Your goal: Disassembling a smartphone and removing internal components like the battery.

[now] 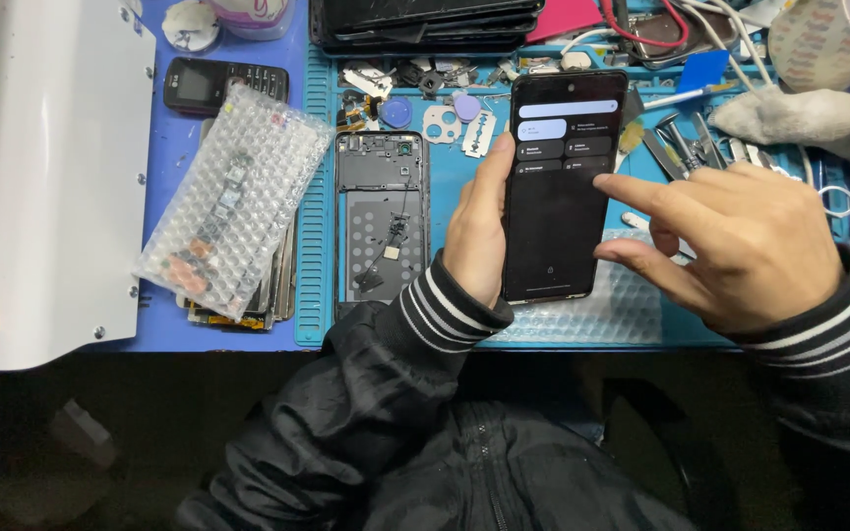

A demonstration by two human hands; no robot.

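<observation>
My left hand (476,224) grips a black smartphone (561,197) by its left edge and holds it upright above the blue work mat (315,197). Its lit screen shows a dark panel of rounded tiles. My right hand (740,241) hovers at the phone's right side, index finger and thumb stretched toward the screen's right edge. Whether a fingertip touches the glass I cannot tell. Left of the held phone lies an opened phone frame (381,221) with bare internals.
A bubble-wrap bag (230,202) with parts rests on stacked screens at the left. An old keypad phone (223,84) lies above it. Tweezers and tools (686,143), a grey cloth (819,123), small parts (445,113) and stacked screens (425,25) crowd the back. A white machine (46,177) stands far left.
</observation>
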